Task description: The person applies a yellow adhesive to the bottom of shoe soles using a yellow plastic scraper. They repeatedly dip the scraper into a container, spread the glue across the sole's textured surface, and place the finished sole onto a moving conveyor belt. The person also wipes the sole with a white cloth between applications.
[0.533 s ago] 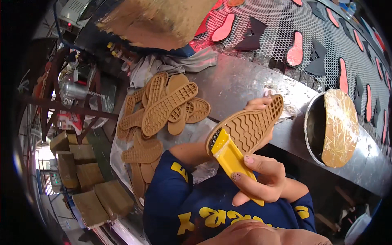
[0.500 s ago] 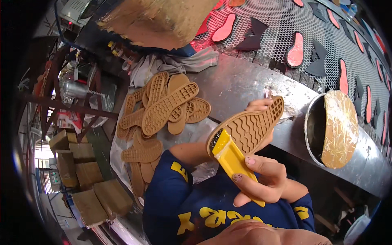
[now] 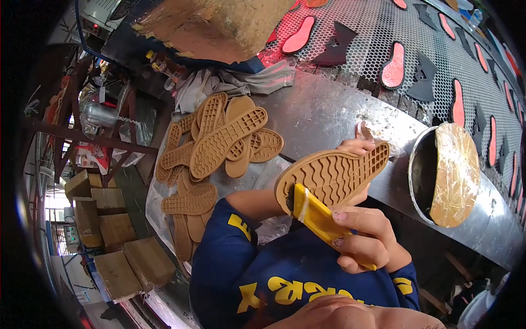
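A tan shoe sole [image 3: 334,178] is held up in front of my chest, its wavy tread facing the camera. My left hand [image 3: 357,147] is closed around it from behind; most of that hand is hidden by the sole, with fingers showing at the far edge. My right hand [image 3: 366,237] pinches the yellow handle of a flat brush [image 3: 318,219]. The brush's dark bristles lie at the sole's broad left end, and the handle points down to the right. Left of my hands, more tan soles [image 3: 227,142] lie in a loose pile.
A round metal pot [image 3: 419,181] half covered with wrapped cardboard [image 3: 456,174] stands on the metal table [image 3: 323,104] at right. Behind runs a mesh conveyor [image 3: 361,49] with pink insoles [image 3: 393,66] and black pieces [image 3: 422,78]. Grey cloth [image 3: 235,82] lies far left; cardboard boxes [image 3: 148,260] stand lower left.
The sole's narrow end has swung slightly down and to the right. The brush has turned in my right hand, so its bristles show less, and that hand has shifted a little right.
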The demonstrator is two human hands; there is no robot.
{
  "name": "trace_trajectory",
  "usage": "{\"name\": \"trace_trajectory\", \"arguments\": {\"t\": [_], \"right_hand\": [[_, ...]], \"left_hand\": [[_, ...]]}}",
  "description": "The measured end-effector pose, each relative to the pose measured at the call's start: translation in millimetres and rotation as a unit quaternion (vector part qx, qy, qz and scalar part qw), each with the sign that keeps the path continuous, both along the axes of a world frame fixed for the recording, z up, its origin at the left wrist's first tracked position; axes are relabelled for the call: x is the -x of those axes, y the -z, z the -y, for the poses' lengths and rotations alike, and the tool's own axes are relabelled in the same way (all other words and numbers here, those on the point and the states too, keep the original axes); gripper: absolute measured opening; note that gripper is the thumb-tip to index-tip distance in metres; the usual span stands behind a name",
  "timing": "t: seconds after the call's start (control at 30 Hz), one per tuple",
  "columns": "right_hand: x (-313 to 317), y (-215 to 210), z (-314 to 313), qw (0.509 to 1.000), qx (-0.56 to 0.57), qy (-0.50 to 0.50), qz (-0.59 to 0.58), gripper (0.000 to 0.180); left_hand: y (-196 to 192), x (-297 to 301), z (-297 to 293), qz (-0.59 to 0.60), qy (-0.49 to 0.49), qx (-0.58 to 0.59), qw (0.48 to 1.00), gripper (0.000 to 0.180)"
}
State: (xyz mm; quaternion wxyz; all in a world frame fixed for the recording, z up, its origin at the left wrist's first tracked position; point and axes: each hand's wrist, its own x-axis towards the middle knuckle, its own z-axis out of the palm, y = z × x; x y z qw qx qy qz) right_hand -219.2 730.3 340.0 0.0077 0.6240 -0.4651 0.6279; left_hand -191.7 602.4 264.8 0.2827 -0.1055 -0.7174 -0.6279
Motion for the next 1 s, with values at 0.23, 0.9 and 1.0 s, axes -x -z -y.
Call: {"name": "trace_trajectory", "arguments": {"t": [0.23, 0.9, 1.0], "right_hand": [[-6.0, 5.9, 5.4, 0.997, 0.062, 0.042, 0.007, 0.033], [-3.8, 15.4, 2.9, 0.998, 0.058, 0.038, 0.001, 0.021], [3.7, 13.4, -19.7, 0.988, 0.005, 0.149, 0.031, 0.021]], "left_hand": [[-14.1, 0.1, 7.8, 0.000, 0.035, 0.069, 0.997, 0.055], [8.5, -17.3, 0.9, 0.121, 0.128, -0.308, 0.935, 0.047], [5.7, -14.9, 23.9, 0.251, 0.215, -0.316, 0.890, 0.046]]}}
